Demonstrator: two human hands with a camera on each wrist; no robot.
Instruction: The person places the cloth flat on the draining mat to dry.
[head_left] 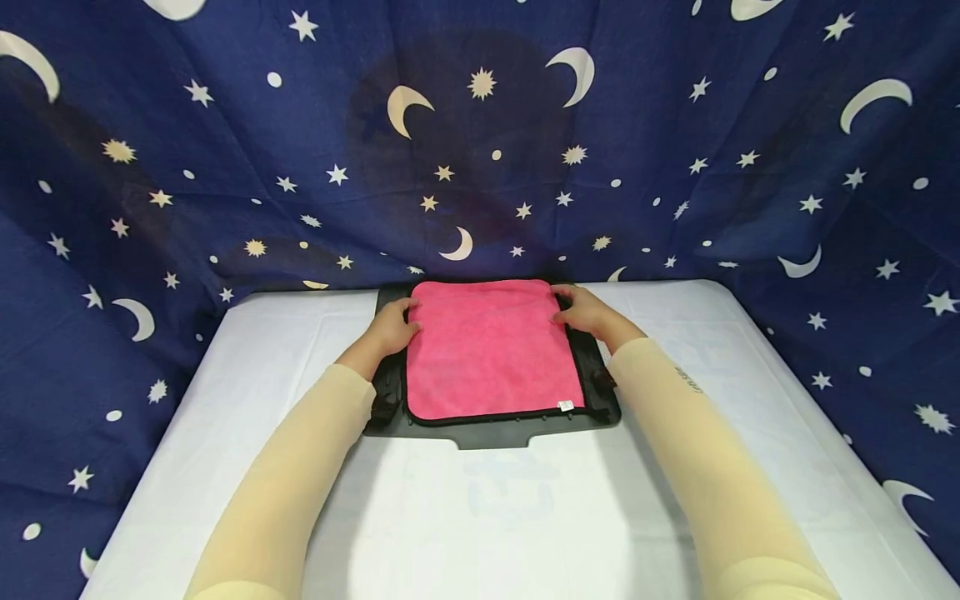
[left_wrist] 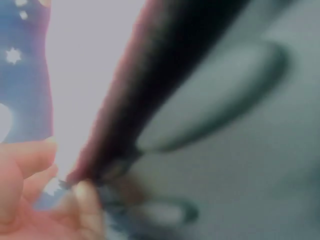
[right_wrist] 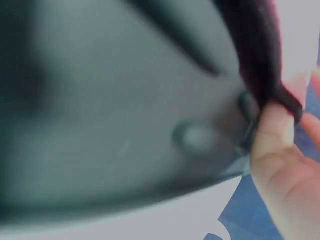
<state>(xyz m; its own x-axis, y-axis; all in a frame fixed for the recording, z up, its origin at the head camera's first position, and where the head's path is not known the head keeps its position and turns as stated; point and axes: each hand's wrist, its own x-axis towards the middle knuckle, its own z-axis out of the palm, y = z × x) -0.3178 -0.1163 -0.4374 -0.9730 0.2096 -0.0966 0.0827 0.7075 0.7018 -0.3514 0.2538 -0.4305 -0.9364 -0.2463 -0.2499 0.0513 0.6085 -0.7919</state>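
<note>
A pink cloth (head_left: 487, 350) with a dark border and a small white tag (head_left: 566, 406) at its near right corner is spread over a flat black tray-like board (head_left: 491, 436). My left hand (head_left: 393, 327) pinches the cloth's left edge towards the far side. On the opposite edge, my right hand (head_left: 588, 312) grips the border between thumb and fingers. Up close in the right wrist view, the thumb (right_wrist: 275, 132) presses on the dark border (right_wrist: 262, 60). The cloth (left_wrist: 87, 75) looks washed out in the left wrist view, above the blurred board (left_wrist: 240, 175).
A white-covered table (head_left: 480, 517) bears the board near its far edge. Behind and at both sides hangs a dark blue curtain (head_left: 517, 117) with moons and stars. Small dark pieces (head_left: 384, 408) stick out at the board's sides.
</note>
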